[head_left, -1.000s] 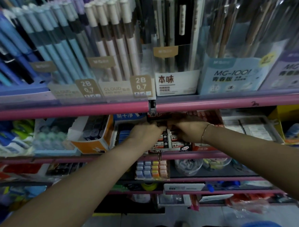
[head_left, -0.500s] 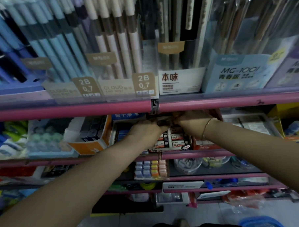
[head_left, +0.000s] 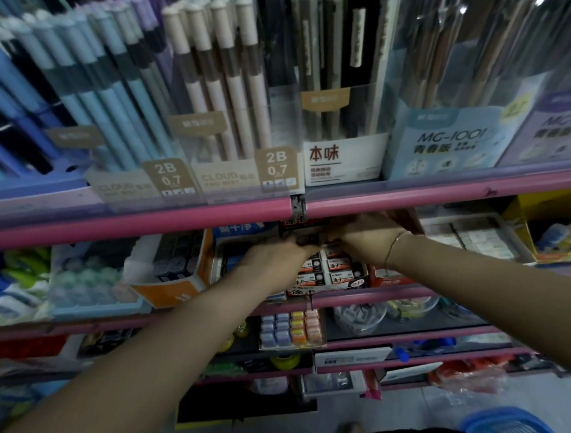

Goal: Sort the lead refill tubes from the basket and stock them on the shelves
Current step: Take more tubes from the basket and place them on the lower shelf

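We are reaching both hands into the second shelf, just under the pink rail [head_left: 440, 198] that carries the pencil displays. The left hand [head_left: 274, 254] and the right hand [head_left: 365, 237] are meeting over the red and black display box [head_left: 326, 273], the landmark here, and both sit at its back edge, right under the rail. Compared with a second ago the hands are riding slightly higher and further back over the box, so more of its front rows of small packs is showing below the wrists. We read that as the placing step nearing its end: whatever we are carrying is being tucked in behind those rows.

The fingers of both hands are curling inward toward each other around something small and dark between them, probably lead refill tubes, but the rail's shadow and the blur are hiding it, so we cannot tell what they are clamping, or whether they are clamping at all.

The blue basket [head_left: 506, 422] is sitting on the floor, well below and to the right of the box; its contents are out of view. Left of the box an orange carton [head_left: 179, 286] is holding dark packs.

If this batch is seated, the next move is likely going back down to the basket for more.
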`<control>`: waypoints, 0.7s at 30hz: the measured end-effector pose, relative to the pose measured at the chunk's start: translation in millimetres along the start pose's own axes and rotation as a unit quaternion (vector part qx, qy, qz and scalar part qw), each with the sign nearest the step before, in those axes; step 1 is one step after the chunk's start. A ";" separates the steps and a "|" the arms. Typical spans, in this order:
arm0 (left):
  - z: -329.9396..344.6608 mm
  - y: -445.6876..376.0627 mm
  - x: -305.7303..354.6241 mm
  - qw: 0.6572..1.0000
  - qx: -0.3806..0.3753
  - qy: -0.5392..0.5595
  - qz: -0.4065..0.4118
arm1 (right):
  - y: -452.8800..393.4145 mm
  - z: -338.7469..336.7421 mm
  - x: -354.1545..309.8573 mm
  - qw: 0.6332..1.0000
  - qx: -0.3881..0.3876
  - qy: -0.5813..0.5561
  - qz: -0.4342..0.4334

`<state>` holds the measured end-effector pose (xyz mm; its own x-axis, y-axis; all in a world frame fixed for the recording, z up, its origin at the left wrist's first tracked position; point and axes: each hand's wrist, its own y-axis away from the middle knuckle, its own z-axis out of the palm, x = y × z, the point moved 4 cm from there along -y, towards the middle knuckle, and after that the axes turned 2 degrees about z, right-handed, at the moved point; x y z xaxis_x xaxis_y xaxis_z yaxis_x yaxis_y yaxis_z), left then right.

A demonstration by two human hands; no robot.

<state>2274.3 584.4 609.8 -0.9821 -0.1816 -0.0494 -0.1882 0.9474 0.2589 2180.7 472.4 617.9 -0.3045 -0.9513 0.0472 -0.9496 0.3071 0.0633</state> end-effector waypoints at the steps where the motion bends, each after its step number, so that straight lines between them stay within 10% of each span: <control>1: -0.8 1.8 0.2 1.000 0.000 -0.001 0.004 | 1.2 1.4 -3.2 0.999 0.021 0.038 -0.009; 8: -1.0 6.1 -3.6 0.999 0.013 0.038 -0.015 | 4.7 4.9 -9.5 0.997 0.032 0.042 0.053; 11: -9.7 14.3 -13.8 0.968 0.141 0.195 -0.069 | 15.1 -4.5 -10.1 0.985 0.083 -0.055 0.142; 13: -9.7 22.0 -15.5 0.845 0.235 0.450 -0.166 | 23.6 -14.1 -18.9 0.937 0.141 -0.258 0.190; 14: -6.3 23.8 -13.8 0.732 0.260 0.593 -0.214 | 26.3 -17.0 -26.0 0.886 0.142 -0.392 0.205; 17: -1.8 27.0 4.2 0.420 0.259 0.826 -0.271 | 32.5 -27.8 -60.1 0.656 0.012 -0.731 0.186; 18: -2.5 25.7 9.4 0.376 0.253 0.852 -0.263 | 33.6 -31.2 -66.4 0.643 -0.010 -0.747 0.172; 21: -5.3 22.5 22.0 0.286 0.224 0.899 -0.243 | 34.9 -38.2 -66.4 0.756 -0.001 -0.634 0.160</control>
<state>2248.5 600.3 619.6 0.6733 0.2185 0.7063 -0.6788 0.5613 0.4734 2170.6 547.3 655.0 -0.3470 -0.0864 -0.9339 -0.8118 0.5263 0.2530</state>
